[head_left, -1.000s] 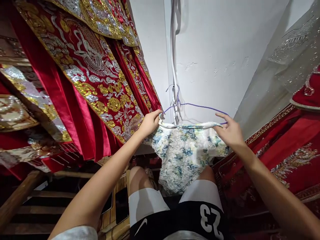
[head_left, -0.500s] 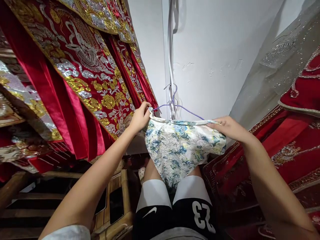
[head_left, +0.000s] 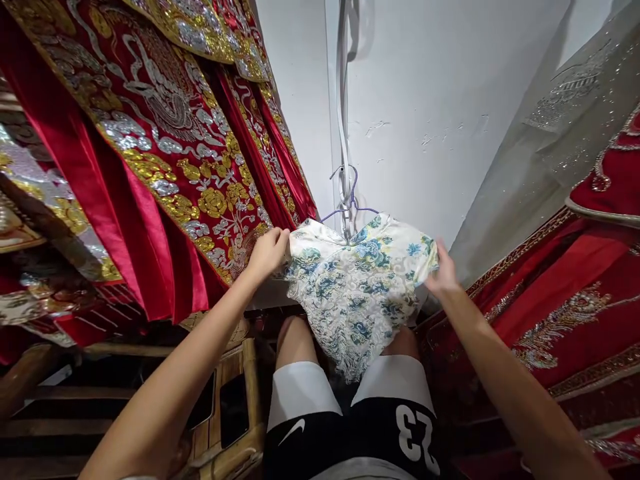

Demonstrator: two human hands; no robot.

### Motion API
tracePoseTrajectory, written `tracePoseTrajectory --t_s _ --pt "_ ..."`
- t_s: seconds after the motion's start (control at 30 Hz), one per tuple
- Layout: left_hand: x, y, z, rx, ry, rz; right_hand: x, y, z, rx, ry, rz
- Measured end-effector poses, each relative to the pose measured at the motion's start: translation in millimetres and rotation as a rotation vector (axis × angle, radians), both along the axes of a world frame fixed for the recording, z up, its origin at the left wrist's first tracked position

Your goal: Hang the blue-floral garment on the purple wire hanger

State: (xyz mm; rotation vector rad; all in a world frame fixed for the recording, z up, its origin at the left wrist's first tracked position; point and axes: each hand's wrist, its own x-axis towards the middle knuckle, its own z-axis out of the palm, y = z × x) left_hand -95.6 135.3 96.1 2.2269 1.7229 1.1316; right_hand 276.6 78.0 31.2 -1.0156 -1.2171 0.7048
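A short-sleeved white top [head_left: 355, 287] with a blue, green and yellow floral print hangs spread in front of me on a purple wire hanger [head_left: 355, 190]. The hanger's shoulder arms run inside the neck opening, and its hook is at a white vertical cord or strip [head_left: 342, 120] by the wall. My left hand [head_left: 271, 252] is closed on the edge of the left sleeve. At the other side my right hand [head_left: 443, 270] pinches the right sleeve's end. The cloth is drawn out sideways between both hands, its lower part hanging above my knees.
Red garments with gold and silver embroidery [head_left: 200, 160] hang on the left. More red beaded garments [head_left: 565, 300] and a sheer sparkling white fabric [head_left: 545, 140] are on the right. A bamboo chair [head_left: 250, 387] with a dark phone [head_left: 233, 410] stands lower left. Behind is a white wall [head_left: 425, 80].
The top's shoulders now lie over the hanger's arms, where before its neckline was stretched straight below them. Both hands have shifted from the neckline edge down to the sleeves.
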Motion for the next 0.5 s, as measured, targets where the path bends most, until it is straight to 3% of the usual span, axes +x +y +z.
tracePoseTrajectory --t_s 0.1,0.17,0.23,0.33,0.43,0.5 --pt "3.3 -18.0 -16.5 0.078 -0.002 -0.070 18.2 -5.8 5.0 -0.038 0.184 -0.021" --pt "9.3 -21.7 -14.8 0.167 -0.090 -0.094 23.3 -7.6 15.8 -0.051 0.263 -0.047" --pt "14.8 -18.1 -1.1 0.253 -0.216 -0.102 24.6 -6.6 31.3 -0.038 0.252 -0.059" --pt "19.9 -13.0 33.8 0.346 -0.298 -0.197 21.3 -9.0 54.0 0.001 0.210 -0.086" --pt "22.6 -25.7 65.0 0.331 -0.077 -0.340 5.4 -37.2 59.5 0.073 0.273 -0.157" --pt "25.0 -40.4 70.7 0.317 0.142 -0.346 -14.4 -75.2 48.3 0.160 0.353 -0.205"
